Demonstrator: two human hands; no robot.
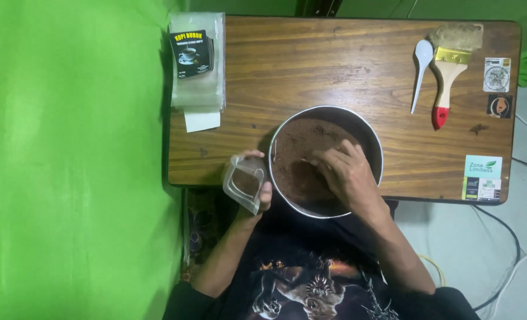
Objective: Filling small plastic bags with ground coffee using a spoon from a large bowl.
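Observation:
A round metal bowl [370,133] full of brown powder [302,142] sits at the near edge of a wooden table [334,65]. My right hand [346,175] reaches down into the powder, fingers curled around a small scoop that is mostly hidden. Left of the bowl, my left hand [262,192] holds a small clear plastic pouch [244,181] with its mouth held wide; some brown powder shows inside it.
A stack of clear pouches with a black label [195,59] lies at the table's far left corner. A white plastic spoon [420,71] and a paintbrush with a red-tipped handle [450,65] lie at the far right. Stickers [483,175] mark the right edge. Green cloth [68,160] hangs left.

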